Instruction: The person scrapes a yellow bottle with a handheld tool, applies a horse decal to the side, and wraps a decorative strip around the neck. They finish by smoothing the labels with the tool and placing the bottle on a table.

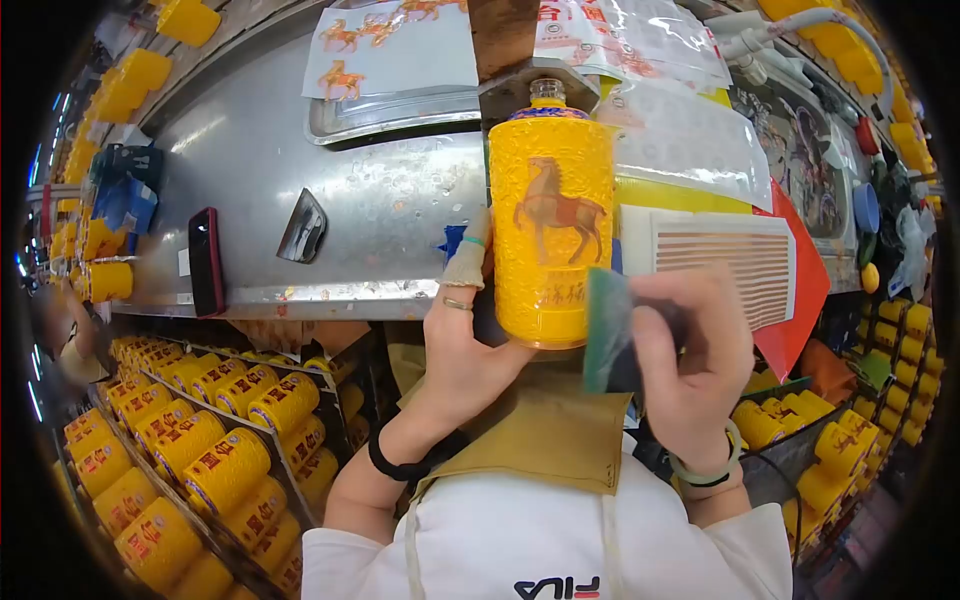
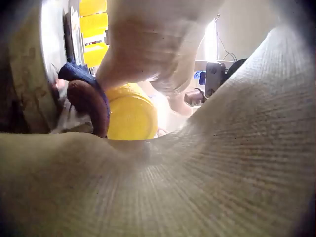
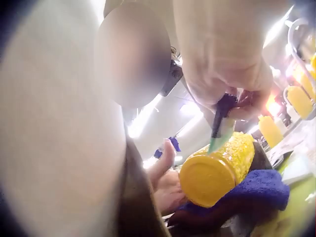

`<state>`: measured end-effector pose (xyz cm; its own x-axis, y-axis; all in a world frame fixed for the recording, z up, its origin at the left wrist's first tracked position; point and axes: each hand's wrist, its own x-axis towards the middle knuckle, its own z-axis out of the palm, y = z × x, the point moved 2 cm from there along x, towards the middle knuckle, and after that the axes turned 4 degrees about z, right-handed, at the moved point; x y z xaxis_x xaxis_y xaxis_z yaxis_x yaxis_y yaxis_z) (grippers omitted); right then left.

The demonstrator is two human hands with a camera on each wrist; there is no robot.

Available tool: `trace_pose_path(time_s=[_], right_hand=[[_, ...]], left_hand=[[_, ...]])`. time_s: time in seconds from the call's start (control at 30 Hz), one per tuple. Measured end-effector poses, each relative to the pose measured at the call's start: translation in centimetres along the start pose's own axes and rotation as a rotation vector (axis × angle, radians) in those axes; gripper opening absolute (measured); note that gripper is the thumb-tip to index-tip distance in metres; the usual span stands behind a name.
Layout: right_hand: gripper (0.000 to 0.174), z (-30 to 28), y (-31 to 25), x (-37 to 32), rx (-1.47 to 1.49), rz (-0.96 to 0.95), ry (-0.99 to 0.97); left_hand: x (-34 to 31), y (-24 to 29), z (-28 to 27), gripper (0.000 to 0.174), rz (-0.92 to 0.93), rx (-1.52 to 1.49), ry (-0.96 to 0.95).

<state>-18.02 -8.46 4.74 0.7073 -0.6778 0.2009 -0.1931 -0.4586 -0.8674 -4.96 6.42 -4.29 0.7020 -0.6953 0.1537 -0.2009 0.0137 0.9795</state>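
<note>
A yellow embossed bottle with a clear glass neck lies on its side, its base toward the person. A brown horse picture and small characters mark its upper face. My left hand holds it low on the left, a wrapped finger along the side and thumb by the base; its other fingers are mostly hidden. My right hand pinches a dark scraper with a green edge, which stands over the bottle's lower right. In the right wrist view, the green edge meets the bottle's side above a blue cloth.
A metal tray bears a sheet of horse decals. A phone and a dark blade-like piece lie to the left. Striped sheets are at the right. Crates of yellow bottles flank the person.
</note>
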Motion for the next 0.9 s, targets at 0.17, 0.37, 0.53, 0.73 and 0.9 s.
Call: trace_pose_path(time_s=[0.17, 0.37, 0.53, 0.73, 0.9], right_hand=[[0.016, 0.6, 1.1, -0.5, 0.005, 0.212, 0.051], [0.016, -0.1, 0.1, -0.6, 0.009, 0.148, 0.015], [0.017, 0.3, -0.6, -0.4, 0.007, 0.223, -0.016], [0.018, 1.2, -0.7, 0.1, -0.034, 0.099, -0.058], [0.017, 0.8, -0.1, -0.3, -0.002, 0.156, -0.015]], left_hand=[[0.0, 1.0, -0.2, 0.102, 0.023, 0.051, 0.012], [0.1, 1.5, 0.6, 0.103, 0.004, 0.014, -0.008], [0.2, 1.9, 0.7, 0.103, 0.041, 0.030, -0.013], [0.1, 1.6, 0.5, 0.099, 0.028, 0.075, 0.047], [0.3, 2.1, 0.2, 0.097, 0.153, 0.188, 0.027]])
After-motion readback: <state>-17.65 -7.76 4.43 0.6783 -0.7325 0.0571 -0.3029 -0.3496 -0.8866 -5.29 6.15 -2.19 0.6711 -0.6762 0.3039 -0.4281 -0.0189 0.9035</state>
